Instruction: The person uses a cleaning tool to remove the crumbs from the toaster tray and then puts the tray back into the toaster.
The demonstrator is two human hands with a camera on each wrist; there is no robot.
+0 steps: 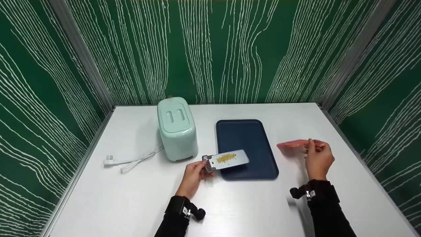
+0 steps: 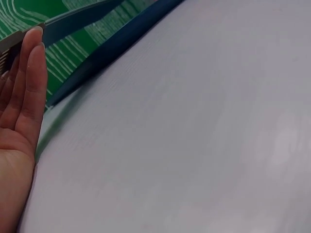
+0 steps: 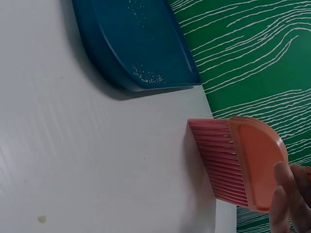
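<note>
My left hand [image 1: 194, 176] grips the slotted grey end of a toaster crumb tray [image 1: 239, 158], held tilted above the near part of a dark blue tray [image 1: 241, 133]. Yellow crumbs [image 1: 226, 158] lie on the crumb tray. To the right of the blue tray, my right hand [image 1: 318, 159] holds a small coral-pink brush [image 3: 257, 162]. In the right wrist view its bristles [image 3: 216, 160] point toward the table, and pale crumbs [image 3: 148, 76] lie in the blue tray. The left wrist view catches only part of the left hand [image 2: 22, 92] and the slotted end.
A mint-green toaster [image 1: 177, 131] stands left of the blue tray. Its white cord and plug [image 1: 109, 161] lie on the white table [image 1: 250, 210]. A small yellowish crumb [image 3: 42, 219] sits on the tabletop. Green walls with white lines enclose the table's back and sides.
</note>
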